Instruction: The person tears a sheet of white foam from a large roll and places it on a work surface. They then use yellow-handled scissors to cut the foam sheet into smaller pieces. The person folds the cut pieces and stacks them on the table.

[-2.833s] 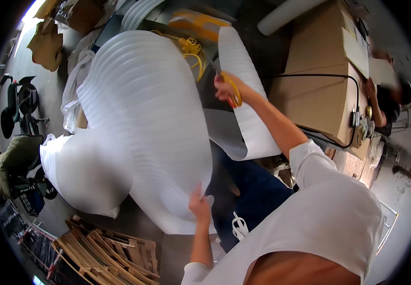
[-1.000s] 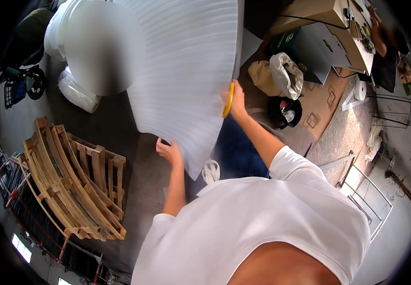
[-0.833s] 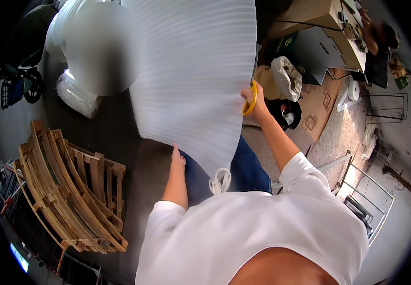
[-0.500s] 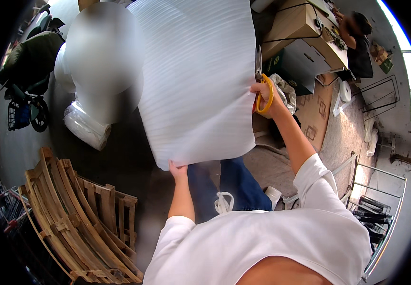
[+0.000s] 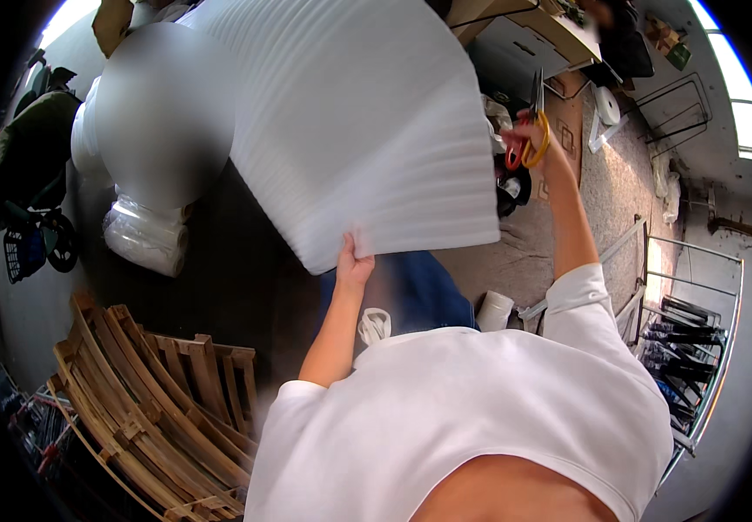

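A wide sheet of white foam wrap [image 5: 367, 148] spreads out in front of me, rippled and reaching to the far edge of the view. My left hand [image 5: 356, 263] pinches its near edge, thumb on top. To the right of the sheet, my right hand [image 5: 534, 146] is closed around the handles of a pair of scissors [image 5: 544, 143], one loop yellow and one red. The dark blades point away from me and stand apart from the sheet's right edge. How far the blades are spread is too small to tell.
Wooden pallets [image 5: 145, 418] are stacked at the lower left. Clear plastic-wrapped rolls [image 5: 143, 237] lie beyond them, beside a blurred pale round shape [image 5: 167, 113]. A metal rack [image 5: 693, 348] stands at the right. A workbench [image 5: 532, 39] and a person in dark clothes [image 5: 624, 43] are at the far right.
The scissors have moved right, off the sheet's right edge. My left hand has moved away from me and slightly right with the near edge. The whole view has shifted.
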The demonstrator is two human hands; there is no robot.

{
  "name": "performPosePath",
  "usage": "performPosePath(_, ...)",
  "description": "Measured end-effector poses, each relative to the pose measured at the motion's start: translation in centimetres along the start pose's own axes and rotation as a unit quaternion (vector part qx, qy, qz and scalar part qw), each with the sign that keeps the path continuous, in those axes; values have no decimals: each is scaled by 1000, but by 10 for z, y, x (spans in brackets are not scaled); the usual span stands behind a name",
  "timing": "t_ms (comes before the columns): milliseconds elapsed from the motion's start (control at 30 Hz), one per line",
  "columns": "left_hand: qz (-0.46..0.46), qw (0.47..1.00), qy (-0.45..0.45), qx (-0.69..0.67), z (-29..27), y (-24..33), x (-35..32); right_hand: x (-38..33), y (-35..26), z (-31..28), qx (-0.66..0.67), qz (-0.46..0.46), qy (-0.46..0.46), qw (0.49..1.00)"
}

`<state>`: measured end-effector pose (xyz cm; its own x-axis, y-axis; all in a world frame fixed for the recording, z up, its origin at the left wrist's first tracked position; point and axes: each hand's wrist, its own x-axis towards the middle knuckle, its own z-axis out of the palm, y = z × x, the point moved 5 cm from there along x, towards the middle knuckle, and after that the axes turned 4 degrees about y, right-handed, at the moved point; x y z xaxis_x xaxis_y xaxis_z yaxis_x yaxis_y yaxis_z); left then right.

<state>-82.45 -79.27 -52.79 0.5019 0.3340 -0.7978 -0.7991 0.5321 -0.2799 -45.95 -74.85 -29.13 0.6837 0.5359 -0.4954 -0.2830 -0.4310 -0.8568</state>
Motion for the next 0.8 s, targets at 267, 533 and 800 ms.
performPosePath(267, 30, 995, 98, 20, -14, -41, 50, -154, 240, -75, -210, 158, -113, 958)
performPosePath(533, -22, 996, 80, 28, -38, -64, 85, -179, 287, 20, -370, -41, -162, 914)
performPosePath(800, 3, 980, 196, 31, -80, -35, 70, -143, 341, 53, -411, -35, -156, 898)
